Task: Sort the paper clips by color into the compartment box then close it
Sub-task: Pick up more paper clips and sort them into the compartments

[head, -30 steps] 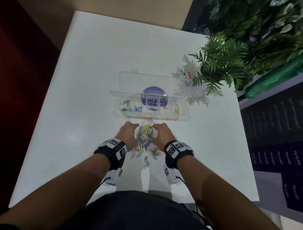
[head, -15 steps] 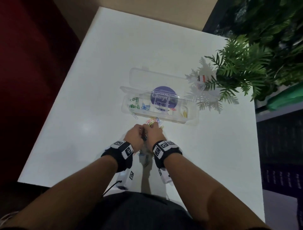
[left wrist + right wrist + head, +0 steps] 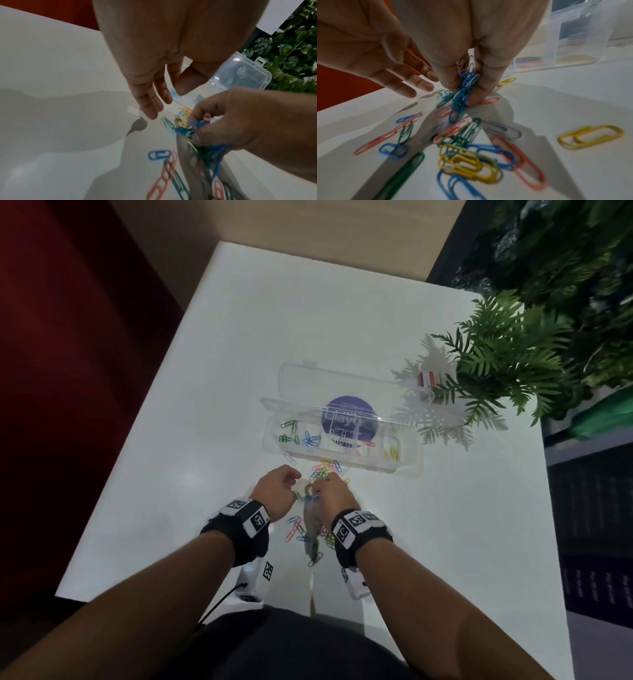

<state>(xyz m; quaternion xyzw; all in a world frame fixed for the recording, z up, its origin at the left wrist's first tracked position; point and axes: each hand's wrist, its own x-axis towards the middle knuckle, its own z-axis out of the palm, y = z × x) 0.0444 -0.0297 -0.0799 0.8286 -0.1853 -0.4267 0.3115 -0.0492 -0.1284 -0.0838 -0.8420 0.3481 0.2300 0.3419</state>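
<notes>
A bunch of mostly blue wire paper clips (image 3: 464, 86) is pinched by the right hand (image 3: 330, 491), probably for one colour at once. The left hand (image 3: 150, 86) is relaxed, holding nothing. The clear plastic compartment box (image 3: 407, 463) lies open on the white bench (image 3: 239, 354), just beyond the loose coloured clips (image 3: 467, 159).

paper clips half sorted, compartment box (image 3: 407, 462) open

the clear box lies lid back on the white surface, holding green, blue, white, red and yellow clips in separate compartments. a loose pile of mixed paper clips (image 3: 467, 152) lies just in front of it; a mostly blue bunch (image 3: 464, 86) is pinched above the pile.
</notes>
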